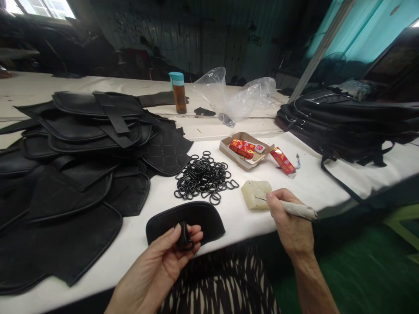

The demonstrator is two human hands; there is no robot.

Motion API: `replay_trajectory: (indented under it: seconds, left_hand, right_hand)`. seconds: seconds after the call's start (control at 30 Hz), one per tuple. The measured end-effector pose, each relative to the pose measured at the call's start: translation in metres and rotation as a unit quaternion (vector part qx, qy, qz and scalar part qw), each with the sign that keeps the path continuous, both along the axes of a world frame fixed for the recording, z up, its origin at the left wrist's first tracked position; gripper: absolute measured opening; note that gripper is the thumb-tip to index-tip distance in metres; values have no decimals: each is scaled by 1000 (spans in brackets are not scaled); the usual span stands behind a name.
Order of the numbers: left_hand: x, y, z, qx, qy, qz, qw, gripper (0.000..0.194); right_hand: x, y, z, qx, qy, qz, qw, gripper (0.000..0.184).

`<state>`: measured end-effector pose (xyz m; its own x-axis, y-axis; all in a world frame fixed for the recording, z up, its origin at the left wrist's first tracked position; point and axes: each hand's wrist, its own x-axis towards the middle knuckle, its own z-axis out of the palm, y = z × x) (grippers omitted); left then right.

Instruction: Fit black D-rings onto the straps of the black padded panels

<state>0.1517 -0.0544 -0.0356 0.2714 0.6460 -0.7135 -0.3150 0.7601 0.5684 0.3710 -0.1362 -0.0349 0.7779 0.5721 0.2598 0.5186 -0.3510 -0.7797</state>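
Head: black flap (204, 216) on white tabletop (235, 214), green floor (353, 266).

Clothing: one dark brown-black fabric garment (225, 290), covering the lap, patterned with elongated, irregular cream streaks. Streaks run mainly lengthwise, finer at the garment's far end, broader at its near end. Left of garment: bare left hand (166, 255), bare left forearm (134, 288). Right of garment: bare right hand (293, 229), bare right forearm (312, 281).
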Motion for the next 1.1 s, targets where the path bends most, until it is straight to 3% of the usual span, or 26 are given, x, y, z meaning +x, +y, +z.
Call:
replay_trajectory:
  seconds: [0.27,0.43,0.53,0.97,1.1]
  left_hand:
    - [-6,-3,-7,4,-67,-2,998,16]
    - [-10,-6,-6,-16,-123,-10,992,15]
    - [-12,-7,-5,-16,-133,-20,991,14]
    - [-18,-7,-9,20,-179,-63,982,17]
    - [-19,-8,-11,27,-186,-67,980,17]
  right_hand:
    - [-22,-20,21,68,33,-27,997,30]
    - [-57,-23,17,121,214,104,964,28]
    - [-78,-18,9,112,272,176,939,29]
    - [-109,5,7,102,261,211,936,25]
    - [-109,8,1,101,243,257,930,22]
